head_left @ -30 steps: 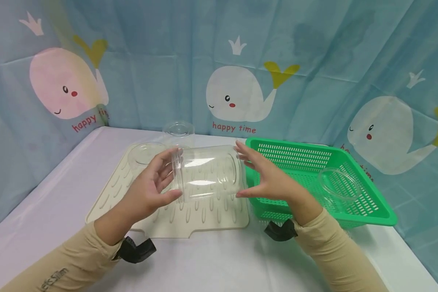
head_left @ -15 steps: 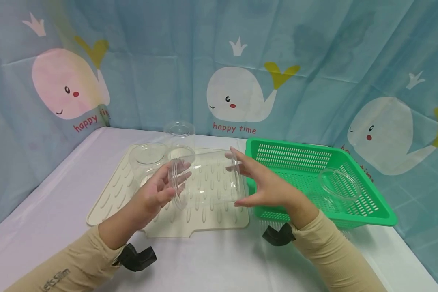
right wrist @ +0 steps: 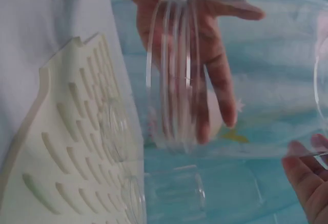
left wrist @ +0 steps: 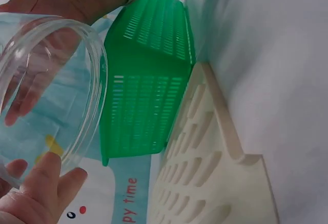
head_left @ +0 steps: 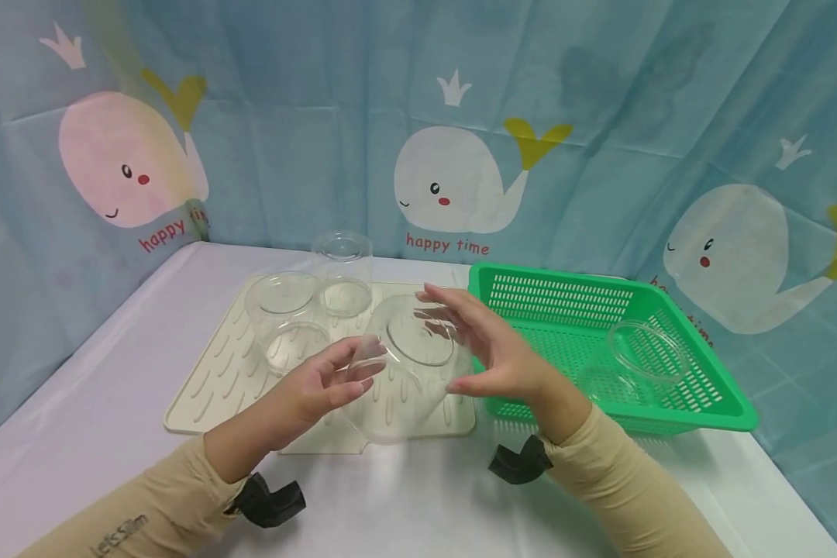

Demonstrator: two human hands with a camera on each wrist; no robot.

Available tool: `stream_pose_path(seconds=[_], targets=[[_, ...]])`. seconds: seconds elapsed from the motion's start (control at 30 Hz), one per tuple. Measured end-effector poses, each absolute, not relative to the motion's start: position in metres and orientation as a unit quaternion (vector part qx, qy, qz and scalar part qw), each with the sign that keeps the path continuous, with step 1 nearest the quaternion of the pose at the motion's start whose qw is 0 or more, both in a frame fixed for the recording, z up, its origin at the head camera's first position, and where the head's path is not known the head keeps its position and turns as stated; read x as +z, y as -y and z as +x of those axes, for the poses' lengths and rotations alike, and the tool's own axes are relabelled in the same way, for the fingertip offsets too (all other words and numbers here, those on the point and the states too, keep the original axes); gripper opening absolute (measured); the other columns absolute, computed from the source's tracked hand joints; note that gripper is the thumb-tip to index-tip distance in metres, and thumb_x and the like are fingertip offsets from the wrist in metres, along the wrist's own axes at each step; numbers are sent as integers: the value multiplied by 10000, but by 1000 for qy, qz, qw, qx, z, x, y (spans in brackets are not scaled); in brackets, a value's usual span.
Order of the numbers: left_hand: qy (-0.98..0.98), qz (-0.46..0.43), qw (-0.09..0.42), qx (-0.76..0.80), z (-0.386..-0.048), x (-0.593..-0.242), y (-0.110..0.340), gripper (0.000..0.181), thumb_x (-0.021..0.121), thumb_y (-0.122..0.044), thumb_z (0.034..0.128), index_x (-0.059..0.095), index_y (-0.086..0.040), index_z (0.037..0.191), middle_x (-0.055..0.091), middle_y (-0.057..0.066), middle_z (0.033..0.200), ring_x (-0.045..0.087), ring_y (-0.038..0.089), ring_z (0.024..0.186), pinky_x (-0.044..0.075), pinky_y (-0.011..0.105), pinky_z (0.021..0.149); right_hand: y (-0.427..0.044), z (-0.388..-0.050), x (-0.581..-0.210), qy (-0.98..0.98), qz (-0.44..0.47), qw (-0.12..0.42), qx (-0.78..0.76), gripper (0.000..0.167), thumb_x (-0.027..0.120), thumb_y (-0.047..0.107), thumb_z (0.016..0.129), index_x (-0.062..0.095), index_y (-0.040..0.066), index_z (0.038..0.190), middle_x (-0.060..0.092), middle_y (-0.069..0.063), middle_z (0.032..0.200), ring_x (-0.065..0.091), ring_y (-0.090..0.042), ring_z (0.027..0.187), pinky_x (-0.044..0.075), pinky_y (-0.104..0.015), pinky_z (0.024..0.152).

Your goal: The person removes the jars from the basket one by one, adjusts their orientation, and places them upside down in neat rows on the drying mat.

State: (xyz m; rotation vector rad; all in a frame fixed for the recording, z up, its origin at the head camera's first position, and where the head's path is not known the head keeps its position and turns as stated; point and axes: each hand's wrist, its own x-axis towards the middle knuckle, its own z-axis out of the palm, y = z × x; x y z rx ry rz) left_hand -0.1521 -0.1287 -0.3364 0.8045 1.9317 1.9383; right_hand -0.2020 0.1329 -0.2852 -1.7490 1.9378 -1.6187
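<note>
Between both hands a large clear container (head_left: 408, 387) is held up in the air, tilted, its ringed rim toward the lower left and its round base toward the upper right. My left hand (head_left: 314, 395) grips the rim end with bent fingers and thumb; its fingers (left wrist: 46, 183) appear at the rim (left wrist: 100, 75) in the left wrist view. At the base end my right hand (head_left: 498, 353) holds it between thumb and fingers. In the right wrist view the left hand (right wrist: 184, 65) shows through the clear container wall (right wrist: 271, 80).
A cream ribbed mat (head_left: 216, 387) lies below, with two clear containers (head_left: 286, 325) (head_left: 343, 271) upright at its left and back. To the right is a green slotted basket (head_left: 725, 403) with a clear container (head_left: 645, 356) leaning inside. A patterned blue curtain (head_left: 321, 155) hangs behind.
The held container has turned from nearly horizontal to a steep tilt, its rim end going down toward me. The left hand has moved right and down; the right hand has shifted slightly left.
</note>
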Motion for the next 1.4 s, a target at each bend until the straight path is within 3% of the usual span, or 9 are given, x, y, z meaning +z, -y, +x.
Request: stream_pose_path(seconds=[0.23, 0.37, 0.5, 0.63, 0.8, 0.9, 1.07, 1.2, 1.4], targets=[[-682, 287, 142, 658, -154, -339, 131, 543, 529, -137, 919, 282, -5, 1385, 232, 206, 1464, 262, 360, 1334, 256, 536, 1038, -130, -201, -286, -671, -549, 44, -497, 962, 726, 402, 753, 200, -44, 1424, 325, -135, 1426, 376, -317, 1276, 305, -413, 1057], [-708, 292, 122, 631, -153, -330, 134, 553, 548, -156, 915, 283, -6, 1377, 244, 211, 1458, 239, 374, 1339, 288, 504, 1030, -130, -200, -281, -682, -542, 3, -491, 982, 740, 441, 722, 234, -36, 1416, 369, -135, 1397, 418, -312, 1237, 332, -437, 1036], [-775, 294, 55, 556, -152, -316, 143, 616, 584, -156, 898, 261, -52, 1412, 289, 167, 1453, 274, 322, 1338, 294, 410, 1032, -132, -203, -276, -690, -534, -33, -487, 974, 748, 426, 719, 251, -56, 1403, 381, -164, 1385, 424, -313, 1230, 344, -429, 1029], [-844, 289, -48, 450, -151, -301, 158, 699, 643, -172, 861, 249, -89, 1432, 304, 88, 1458, 291, 259, 1339, 277, 396, 1039, -135, -206, -274, -699, -517, -58, -490, 972, 746, 431, 722, 253, -59, 1402, 374, -193, 1373, 393, -284, 1263, 337, -422, 1034], [-890, 253, -167, 340, -149, -288, 180, 899, 727, -253, 782, 158, -139, 1469, 229, 106, 1481, 246, 303, 1341, 260, 522, 1037, -139, -207, -273, -713, -482, -69, -505, 950, 765, 375, 721, 249, 3, 1427, 358, -166, 1389, 373, -274, 1285, 339, -400, 1032], [-905, 213, -196, 311, -151, -285, 193, 1021, 743, -306, 757, 43, -141, 1482, 122, 131, 1511, 152, 319, 1368, 194, 579, 1044, -141, -208, -271, -718, -462, -72, -515, 924, 786, 254, 722, 245, 33, 1437, 350, -161, 1400, 371, -279, 1291, 348, -379, 1023], [-931, 129, -164, 299, -160, -295, 213, 1145, 707, -412, 772, -171, -104, 1439, -123, 145, 1516, -62, 315, 1390, 77, 582, 1065, -142, -209, -268, -745, -424, -83, -508, 934, 786, 67, 690, 239, 74, 1447, 341, -132, 1413, 372, -246, 1295, 370, -389, 1001], [-957, 85, -98, 260, -174, -314, 228, 1243, 659, -564, 746, -258, -14, 1380, -261, 173, 1468, -202, 356, 1346, 20, 595, 1053, -142, -209, -264, -767, -387, -90, -503, 942, 773, 7, 672, 245, 96, 1447, 346, -94, 1419, 377, -210, 1289, 388, -394, 988], [-973, 68, 5, 219, -195, -349, 245, 1334, 662, -636, 688, -203, 139, 1344, -219, 340, 1417, -240, 478, 1279, -22, 611, 1036, -141, -209, -258, -811, -326, -86, -478, 936, 792, 128, 695, 246, 201, 1452, 353, -6, 1425, 365, -200, 1291, 445, -401, 929]])
